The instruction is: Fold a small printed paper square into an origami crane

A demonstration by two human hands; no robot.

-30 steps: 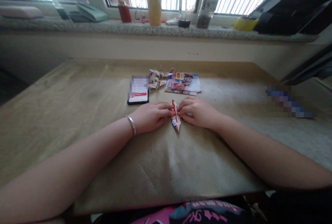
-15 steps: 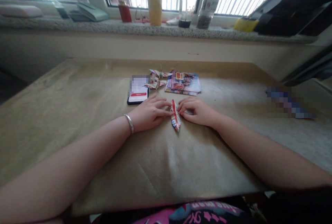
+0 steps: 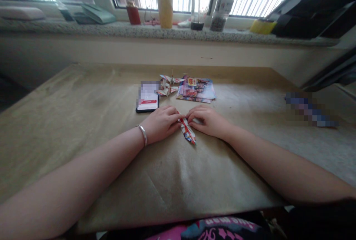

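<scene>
A narrow folded strip of printed paper [image 3: 188, 132], white, red and blue with a pointed near end, lies on the table between my hands. My left hand [image 3: 164, 122] has its thumb and fingers closed on the paper's far left part and covers some of it. From the other side my right hand [image 3: 205, 120] presses curled fingertips against the paper's right edge. Beyond the hands stand folded paper figures [image 3: 167, 89] with pointed wings. A stack of printed sheets [image 3: 198, 89] lies to their right, and a phone [image 3: 148, 104] with a lit screen to their left.
The table [image 3: 155, 180] has a brownish cover. On the far right lies a blurred dark-blue item [image 3: 311, 112]. A stone windowsill [image 3: 111, 30] runs along the back, holding a red container [image 3: 134, 13], a yellow cylinder [image 3: 166, 6] and clear containers [image 3: 221, 13].
The folded paper has turned, its far end tipping left and its near point moving right. My left hand has moved slightly right and its fingers cover more of the far end.
</scene>
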